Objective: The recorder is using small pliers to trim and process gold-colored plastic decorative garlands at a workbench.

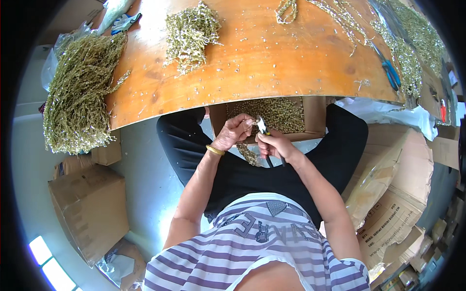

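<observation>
My left hand (234, 132) is closed around a strand of green-and-white beaded garland (248, 154), which hangs down toward my lap. My right hand (274, 145) grips a pair of small cutting pliers (263, 129), their jaws pointing up at the strand just beside my left fingers. Both hands work over an open cardboard box (314, 116) filled with cut beaded pieces, set between my knees under the table edge. A gold bangle sits on my left wrist.
An orange wooden table (262, 63) carries a garland heap (190, 33), more strands at the right (407, 48), blue-handled scissors (390, 68) and scattered beads. A big garland bundle (80, 92) hangs off its left end. Cardboard boxes (90, 208) stand on both sides, right ones (393, 194).
</observation>
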The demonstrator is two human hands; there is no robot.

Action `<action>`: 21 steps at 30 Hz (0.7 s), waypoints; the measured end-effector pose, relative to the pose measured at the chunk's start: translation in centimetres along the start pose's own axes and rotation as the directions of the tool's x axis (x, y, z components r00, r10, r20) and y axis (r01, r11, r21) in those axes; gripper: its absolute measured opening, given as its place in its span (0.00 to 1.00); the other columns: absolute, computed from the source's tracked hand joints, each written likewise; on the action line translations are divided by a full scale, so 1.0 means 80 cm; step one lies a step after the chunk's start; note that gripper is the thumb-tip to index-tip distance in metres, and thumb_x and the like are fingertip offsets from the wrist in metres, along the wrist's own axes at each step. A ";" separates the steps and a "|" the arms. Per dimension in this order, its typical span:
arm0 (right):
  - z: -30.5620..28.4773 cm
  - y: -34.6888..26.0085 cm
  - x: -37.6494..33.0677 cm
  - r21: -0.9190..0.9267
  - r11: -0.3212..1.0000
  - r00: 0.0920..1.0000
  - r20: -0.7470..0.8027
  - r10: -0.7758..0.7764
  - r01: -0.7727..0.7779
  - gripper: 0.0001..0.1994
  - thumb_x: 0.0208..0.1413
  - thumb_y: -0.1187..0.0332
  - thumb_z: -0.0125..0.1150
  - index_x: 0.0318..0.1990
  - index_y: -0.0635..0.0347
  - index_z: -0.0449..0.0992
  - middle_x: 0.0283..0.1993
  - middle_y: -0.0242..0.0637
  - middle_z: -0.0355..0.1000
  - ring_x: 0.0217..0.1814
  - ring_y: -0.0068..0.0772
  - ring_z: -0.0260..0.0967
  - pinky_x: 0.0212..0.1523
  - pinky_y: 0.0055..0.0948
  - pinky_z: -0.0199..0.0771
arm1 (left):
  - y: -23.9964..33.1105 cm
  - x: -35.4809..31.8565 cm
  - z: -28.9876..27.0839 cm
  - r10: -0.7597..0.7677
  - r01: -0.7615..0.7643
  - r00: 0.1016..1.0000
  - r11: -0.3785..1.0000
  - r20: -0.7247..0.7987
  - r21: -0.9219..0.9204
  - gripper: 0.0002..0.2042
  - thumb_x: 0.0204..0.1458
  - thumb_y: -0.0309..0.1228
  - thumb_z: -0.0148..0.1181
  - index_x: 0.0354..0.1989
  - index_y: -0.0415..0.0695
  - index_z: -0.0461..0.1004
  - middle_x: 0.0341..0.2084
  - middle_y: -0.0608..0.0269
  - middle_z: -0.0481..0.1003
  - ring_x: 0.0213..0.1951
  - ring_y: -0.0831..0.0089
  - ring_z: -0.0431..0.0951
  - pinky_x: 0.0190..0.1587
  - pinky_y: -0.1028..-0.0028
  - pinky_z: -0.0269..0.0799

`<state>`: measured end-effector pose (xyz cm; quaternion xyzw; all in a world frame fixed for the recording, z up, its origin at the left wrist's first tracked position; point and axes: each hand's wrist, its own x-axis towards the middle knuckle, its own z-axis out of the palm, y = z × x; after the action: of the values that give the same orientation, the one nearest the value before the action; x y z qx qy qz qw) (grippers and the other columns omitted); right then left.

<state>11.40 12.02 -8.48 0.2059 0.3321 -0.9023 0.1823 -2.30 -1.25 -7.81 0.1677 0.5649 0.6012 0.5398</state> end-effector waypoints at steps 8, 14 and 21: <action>0.010 -0.015 -0.028 -0.309 0.949 0.997 -0.024 -0.074 0.063 0.14 0.57 0.61 0.48 0.43 0.62 0.66 0.30 0.34 0.66 0.34 0.25 0.66 0.39 0.26 0.69 | 0.021 -0.016 0.020 -0.037 0.037 0.999 0.999 0.004 0.004 0.11 0.57 0.37 0.46 0.36 0.42 0.69 0.16 0.73 0.65 0.17 0.86 0.59 0.20 0.85 0.54; 0.023 -0.005 -0.030 -0.589 0.800 0.944 -0.187 -0.271 0.113 0.13 0.56 0.60 0.50 0.38 0.62 0.67 0.26 0.33 0.67 0.29 0.21 0.66 0.33 0.23 0.69 | 0.026 -0.020 0.021 -0.090 0.090 0.996 0.995 -0.001 0.037 0.12 0.56 0.38 0.46 0.35 0.42 0.69 0.16 0.73 0.64 0.16 0.86 0.58 0.18 0.85 0.53; 0.012 0.013 -0.022 -0.826 0.553 0.854 -0.208 -0.476 0.107 0.14 0.54 0.61 0.53 0.36 0.65 0.66 0.26 0.40 0.68 0.26 0.27 0.66 0.28 0.28 0.67 | 0.024 -0.018 0.023 -0.119 0.119 0.993 0.993 0.004 0.008 0.12 0.56 0.39 0.47 0.34 0.43 0.70 0.15 0.72 0.64 0.15 0.86 0.58 0.18 0.86 0.52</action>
<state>13.10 11.00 -7.52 0.2280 0.7554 -0.6139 0.0236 -1.18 -1.17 -5.02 0.1373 0.5748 0.5655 0.5753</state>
